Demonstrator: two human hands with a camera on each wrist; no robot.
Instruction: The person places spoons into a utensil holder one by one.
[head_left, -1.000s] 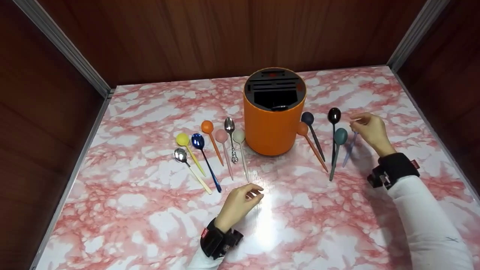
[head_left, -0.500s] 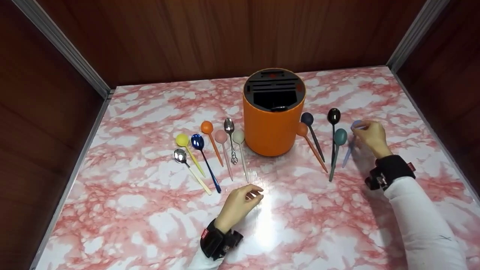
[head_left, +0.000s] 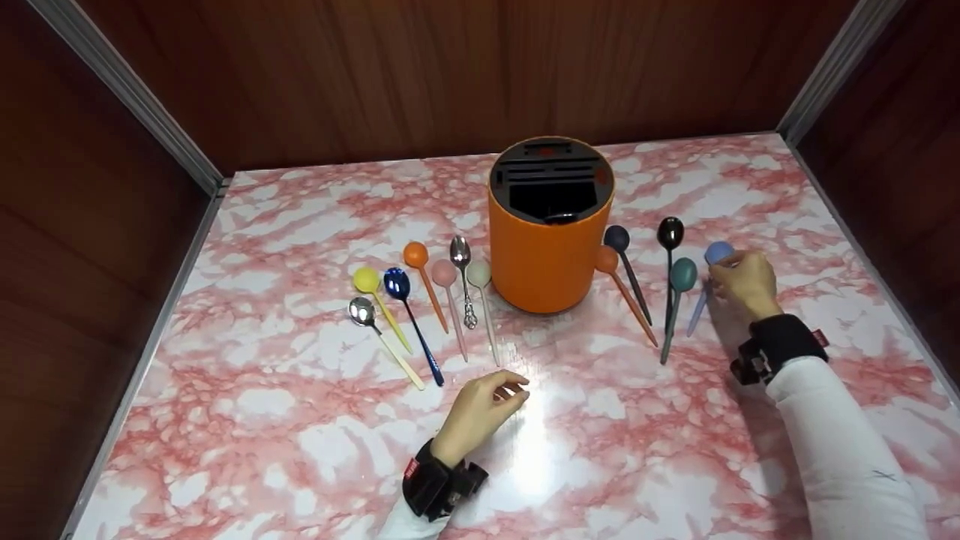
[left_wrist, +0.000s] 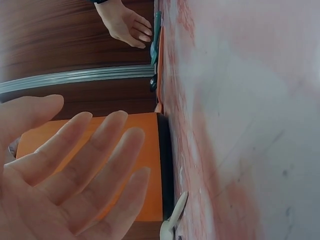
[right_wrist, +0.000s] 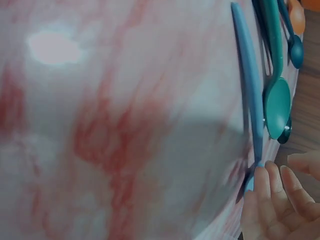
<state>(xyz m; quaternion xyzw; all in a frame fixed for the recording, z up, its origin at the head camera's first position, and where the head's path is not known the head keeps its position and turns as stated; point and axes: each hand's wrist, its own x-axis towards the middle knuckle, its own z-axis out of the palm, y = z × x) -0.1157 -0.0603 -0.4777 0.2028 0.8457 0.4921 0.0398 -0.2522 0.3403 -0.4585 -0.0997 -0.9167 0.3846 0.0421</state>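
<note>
Surface: pink-and-white marbled top (head_left: 262, 403), glare patch in front of the left hand (head_left: 476, 412). Dark reddish-brown wood-grain panels (head_left: 360, 82) wall it in at the back and both sides, grey metal strips (head_left: 124, 90) at the corners. Orange cylinder with a black slotted top (head_left: 547, 262) stands upright near the back, spoons lying to both sides of it.

Left group: silver-bowled cream-handled spoon (head_left: 361, 311), yellow spoon (head_left: 366, 280), shiny dark-blue spoon (head_left: 397, 283), orange spoon (head_left: 416, 254), pink spoon (head_left: 444, 273), ornate silver spoon (head_left: 460, 251), pale grey spoon (head_left: 478, 273). Right group: rust-orange spoon (head_left: 606, 259), matte navy spoon (head_left: 616, 238), glossy black spoon (head_left: 670, 233), teal spoon (head_left: 683, 275), light-blue spoon (head_left: 718, 253) outermost, on the surface at the right hand (head_left: 744, 283).

Left hand: fingers relaxed and apart, holding nothing. Right hand: fingers loosely bent, thumb apart from them, right at the light-blue spoon's bowl; can't tell if they touch.

Writing: red tags (head_left: 820, 338) on the black wrist straps (head_left: 787, 341), lettering too small to read. Small dark x-like mark on the right white sleeve (head_left: 840, 442).

Hidden: right fingers cover part of the light-blue spoon. Teal handle crosses the black one. Left forearm cut off at the bottom edge
</note>
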